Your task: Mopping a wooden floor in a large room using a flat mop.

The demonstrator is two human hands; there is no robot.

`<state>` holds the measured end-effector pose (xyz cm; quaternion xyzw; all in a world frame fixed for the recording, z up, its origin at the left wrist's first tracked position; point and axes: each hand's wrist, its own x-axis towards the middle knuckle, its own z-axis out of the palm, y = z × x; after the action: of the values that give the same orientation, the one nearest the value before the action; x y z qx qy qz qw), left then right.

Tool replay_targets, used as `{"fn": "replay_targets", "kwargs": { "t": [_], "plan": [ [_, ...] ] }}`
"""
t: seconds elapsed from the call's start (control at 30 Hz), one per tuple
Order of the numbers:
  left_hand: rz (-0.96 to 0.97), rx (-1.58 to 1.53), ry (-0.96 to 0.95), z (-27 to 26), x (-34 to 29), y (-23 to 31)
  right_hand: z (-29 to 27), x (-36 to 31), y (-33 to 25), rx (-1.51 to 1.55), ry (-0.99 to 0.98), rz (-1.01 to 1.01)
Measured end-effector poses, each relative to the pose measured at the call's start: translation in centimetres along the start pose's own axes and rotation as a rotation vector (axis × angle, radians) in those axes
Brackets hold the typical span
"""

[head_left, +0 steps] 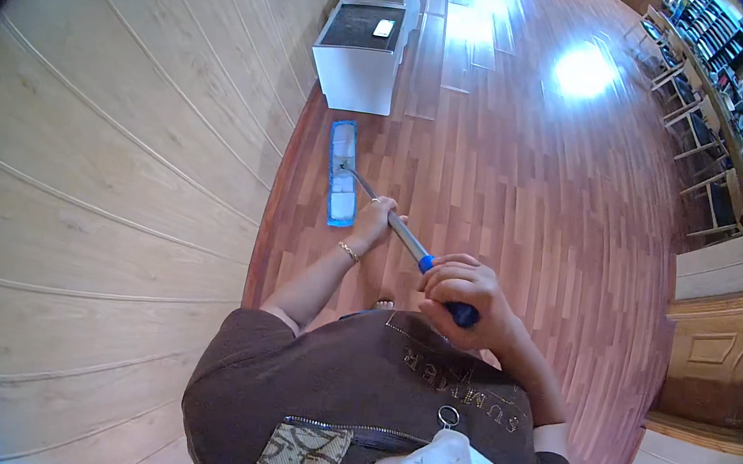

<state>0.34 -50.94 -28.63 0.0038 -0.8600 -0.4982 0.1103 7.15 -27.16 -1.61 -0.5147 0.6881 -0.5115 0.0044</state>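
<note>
A flat mop with a metal pole [408,240] slants from my body down to the floor on the left. My left hand [374,223] is wrapped round the lower part of the pole, a bracelet on its wrist. Higher up, my right hand [468,299] grips the dark blue handle end, just past a bright blue collar. The mop head [342,175], a long rectangle with a blue edge and pale pads, lies on the floor near the left wall, just short of a white cabinet. Both hands are closed.
Beyond the mop head stands the white cabinet [358,71] with a phone [383,28] on its dark top. A panelled wall [138,154] runs along the left. Chairs [718,204] line a long desk at the far right, and a wooden door [719,358] is at right.
</note>
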Motion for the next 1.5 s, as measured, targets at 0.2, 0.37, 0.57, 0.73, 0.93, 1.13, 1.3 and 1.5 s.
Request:
{"fn": "replay_targets", "kwargs": {
  "t": [0.2,0.37,0.57,0.73,0.93,1.13,1.3,1.5],
  "plan": [
    [0.031,0.311,-0.021,-1.9,-2.1,7.7,-1.0,4.0,-5.2,-0.049,-0.156,-0.134],
    [-0.160,-0.100,-0.162,0.0,-4.5,3.6,2.1,7.3,-8.1,0.092,-0.170,-0.338],
    [-0.934,-1.009,-0.364,-4.3,-5.5,15.1,3.6,7.9,-6.3,0.149,-0.362,-0.331],
    [-0.081,-0.708,-0.250,-17.3,-10.9,21.9,6.1,6.9,1.9,0.045,-0.277,-0.066],
    [0.833,-0.649,-0.035,-20.1,-10.2,27.6,10.0,4.1,12.4,-0.084,-0.345,0.180],
    [0.986,-0.330,-0.222,-21.8,-9.2,28.9,13.3,-0.4,19.3,-0.009,-0.251,0.315],
    [0.971,-0.218,-0.265,-24.8,-8.7,30.0,14.8,2.1,17.8,-0.202,-0.187,0.268],
    [0.989,-0.299,-0.414,-26.4,-5.7,28.3,14.6,2.3,17.5,-0.266,-0.066,0.397]
  ]
}}
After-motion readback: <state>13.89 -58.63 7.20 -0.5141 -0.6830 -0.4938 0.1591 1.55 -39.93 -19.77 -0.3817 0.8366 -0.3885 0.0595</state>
